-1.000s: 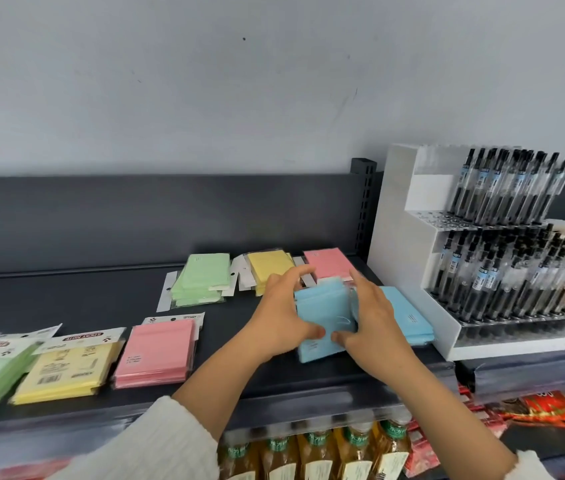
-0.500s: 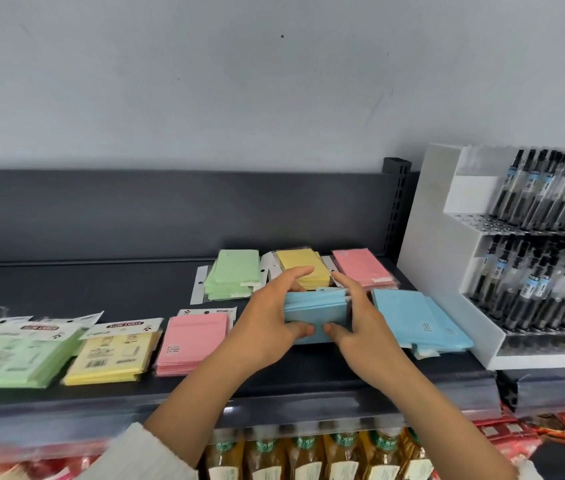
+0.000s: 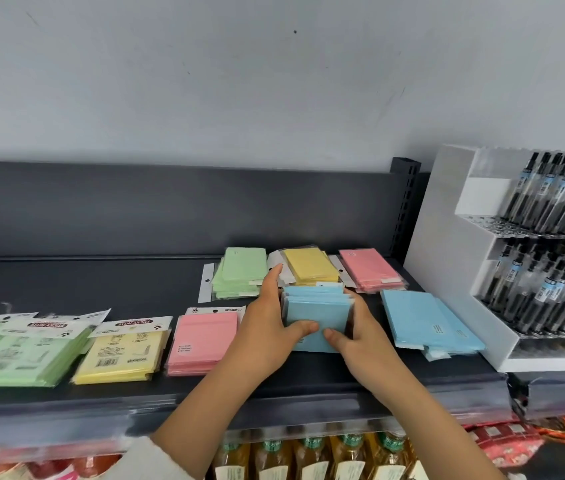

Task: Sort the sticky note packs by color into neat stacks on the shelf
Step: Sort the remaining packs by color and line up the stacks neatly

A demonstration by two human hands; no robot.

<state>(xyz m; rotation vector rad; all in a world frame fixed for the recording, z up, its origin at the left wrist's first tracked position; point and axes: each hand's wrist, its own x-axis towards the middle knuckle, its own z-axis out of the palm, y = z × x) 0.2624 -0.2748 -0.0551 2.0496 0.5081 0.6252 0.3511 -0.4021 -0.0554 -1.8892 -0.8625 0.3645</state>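
Fingers (image 3: 273,277) of my left hand (image 3: 267,323) and right hand (image 3: 360,337) curl round a stack of blue packs (image 3: 317,311), gripping it from both sides with the thumbs on top. The stack is on the shelf (image 3: 101,289), between the front pink stack (image 3: 203,336) and a second blue stack (image 3: 423,320), just before the yellow stack (image 3: 310,265).

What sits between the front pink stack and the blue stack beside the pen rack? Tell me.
In the head view: a bundle of blue packs, gripped by the left hand and right hand, between the pink stack and the blue stack.
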